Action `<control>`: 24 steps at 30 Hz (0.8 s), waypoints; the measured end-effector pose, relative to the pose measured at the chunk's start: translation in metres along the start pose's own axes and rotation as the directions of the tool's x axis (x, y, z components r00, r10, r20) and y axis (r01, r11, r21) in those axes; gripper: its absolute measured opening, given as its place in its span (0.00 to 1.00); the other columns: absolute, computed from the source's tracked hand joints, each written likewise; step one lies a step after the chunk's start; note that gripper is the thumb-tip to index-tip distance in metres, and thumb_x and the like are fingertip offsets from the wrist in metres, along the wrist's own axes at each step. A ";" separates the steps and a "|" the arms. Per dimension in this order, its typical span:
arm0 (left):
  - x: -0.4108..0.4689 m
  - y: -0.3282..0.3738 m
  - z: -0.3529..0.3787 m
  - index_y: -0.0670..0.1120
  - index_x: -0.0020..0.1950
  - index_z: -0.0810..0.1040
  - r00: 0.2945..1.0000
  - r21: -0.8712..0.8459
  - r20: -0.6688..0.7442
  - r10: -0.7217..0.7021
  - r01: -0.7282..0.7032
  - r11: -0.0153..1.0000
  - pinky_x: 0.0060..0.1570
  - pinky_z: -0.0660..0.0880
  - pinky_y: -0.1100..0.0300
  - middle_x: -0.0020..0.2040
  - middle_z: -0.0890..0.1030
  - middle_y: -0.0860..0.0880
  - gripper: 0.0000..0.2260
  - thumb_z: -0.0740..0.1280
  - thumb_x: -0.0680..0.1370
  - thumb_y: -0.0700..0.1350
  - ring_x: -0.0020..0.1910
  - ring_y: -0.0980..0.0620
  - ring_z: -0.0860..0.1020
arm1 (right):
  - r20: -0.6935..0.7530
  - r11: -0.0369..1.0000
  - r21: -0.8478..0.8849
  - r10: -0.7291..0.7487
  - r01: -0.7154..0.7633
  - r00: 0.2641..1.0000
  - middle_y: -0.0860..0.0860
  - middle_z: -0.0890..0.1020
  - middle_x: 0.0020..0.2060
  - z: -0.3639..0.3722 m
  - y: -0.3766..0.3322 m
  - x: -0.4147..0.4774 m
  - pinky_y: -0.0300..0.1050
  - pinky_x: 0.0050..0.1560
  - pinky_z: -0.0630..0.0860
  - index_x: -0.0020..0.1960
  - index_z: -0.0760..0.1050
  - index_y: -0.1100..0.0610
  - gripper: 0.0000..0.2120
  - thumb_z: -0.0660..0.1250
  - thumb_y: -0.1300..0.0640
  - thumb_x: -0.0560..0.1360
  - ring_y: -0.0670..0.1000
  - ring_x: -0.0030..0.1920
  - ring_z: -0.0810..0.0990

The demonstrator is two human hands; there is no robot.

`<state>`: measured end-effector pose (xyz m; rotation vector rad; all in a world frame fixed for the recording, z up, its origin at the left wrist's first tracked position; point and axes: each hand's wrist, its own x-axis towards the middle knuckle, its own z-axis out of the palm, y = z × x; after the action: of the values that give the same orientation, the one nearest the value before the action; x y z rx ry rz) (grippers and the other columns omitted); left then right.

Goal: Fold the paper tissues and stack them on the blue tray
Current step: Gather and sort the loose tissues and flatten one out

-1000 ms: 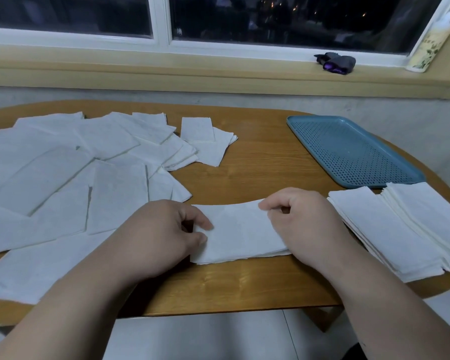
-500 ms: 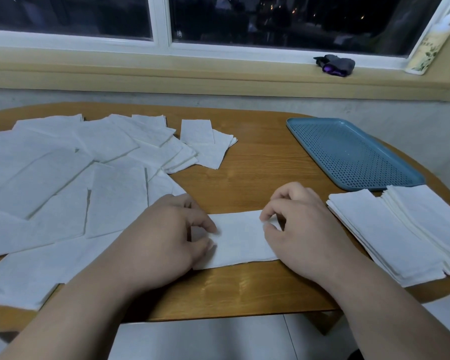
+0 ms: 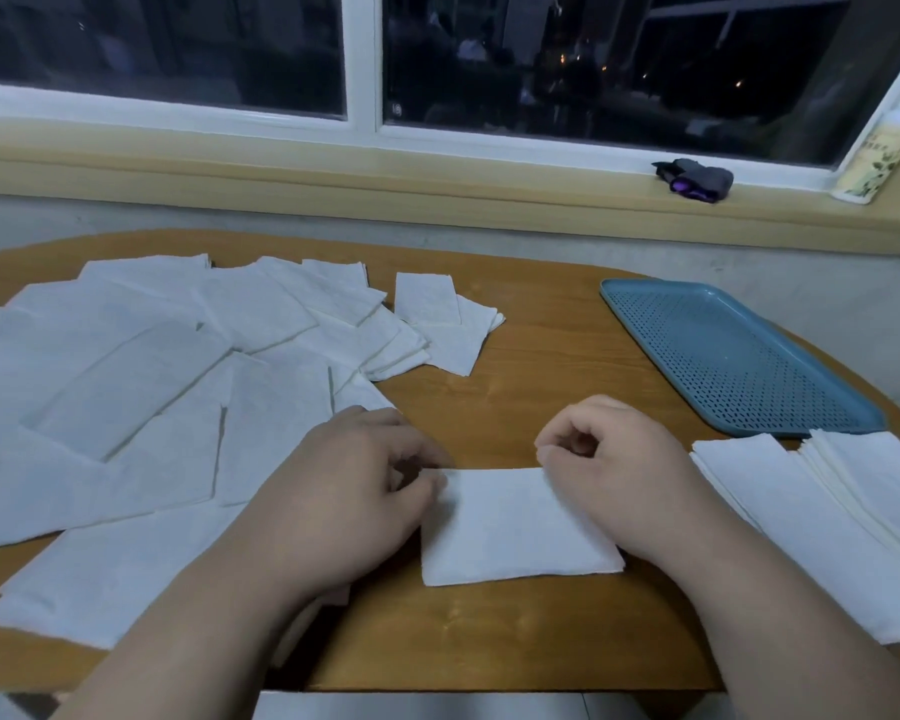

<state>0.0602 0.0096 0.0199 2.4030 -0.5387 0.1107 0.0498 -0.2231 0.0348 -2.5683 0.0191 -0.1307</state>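
Since half a second ago the tissue (image 3: 515, 527) between the hands has gone from a long narrow strip to a shorter, deeper rectangle, and both hands sit closer to the table's (image 3: 541, 366) near edge. It lies flat on the wood at the near edge, its long axis running left to right and its short sides facing the two hands.

Left hand (image 3: 349, 491) comes in from the near left, knuckles up and fingers curled; thumb and forefinger close on the tissue's far left corner, pinching it. Right hand (image 3: 609, 470) comes in from the near right with its heel lying on the tissue's right end. Its fingers are curled and their tips meet at the far right corner; whether they hold paper there cannot be told.

One tray (image 3: 739, 356), blue and perforated, sits at the far right of the table, its long axis running from far left to near right. Two stacks lie just beside its near edge: the left stack (image 3: 780, 511) and the right stack (image 3: 894, 491), the right one overlapping the left. Loose tissues (image 3: 152, 387) cover the table's left half in overlapping layers, too many and too overlapped to count. One dark bundle (image 3: 697, 179) rests on the sill.
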 end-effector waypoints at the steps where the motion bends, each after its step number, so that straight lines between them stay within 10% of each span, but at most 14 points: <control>1: 0.002 -0.002 -0.003 0.61 0.48 0.83 1.000 -0.003 -0.021 -0.020 0.019 1.000 0.47 0.67 0.72 0.46 0.79 0.63 0.05 0.68 0.76 0.53 0.53 0.65 0.71 | 0.007 1.000 0.010 0.017 -0.017 1.000 0.38 0.78 0.45 0.000 -0.008 0.010 0.38 0.42 0.73 0.40 0.80 0.44 0.08 0.67 0.51 0.77 0.40 0.45 0.76; 9: 0.013 -0.019 -0.016 0.58 0.52 0.82 0.982 -0.018 -0.120 -0.143 0.142 0.990 0.48 0.69 0.65 0.49 0.78 0.62 0.09 0.65 0.78 0.57 0.52 0.62 0.72 | 0.023 0.998 -0.018 0.062 -0.062 0.998 0.52 0.81 0.37 0.024 -0.050 0.132 0.44 0.38 0.70 0.41 0.78 0.60 0.09 0.66 0.54 0.74 0.49 0.37 0.76; 24: 0.029 -0.036 -0.019 0.58 0.56 0.82 0.982 -0.063 -0.135 -0.132 0.125 0.990 0.53 0.73 0.58 0.51 0.78 0.60 0.12 0.63 0.78 0.58 0.51 0.60 0.73 | -0.035 0.911 -0.216 0.353 -0.352 0.935 0.54 0.71 0.32 0.066 -0.054 0.238 0.43 0.28 0.63 0.37 0.68 0.59 0.09 0.65 0.62 0.73 0.55 0.31 0.70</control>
<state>0.1023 0.0363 0.0195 2.3485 -0.3169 0.2032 0.2919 -0.1523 0.0299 -2.7336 0.5211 0.0175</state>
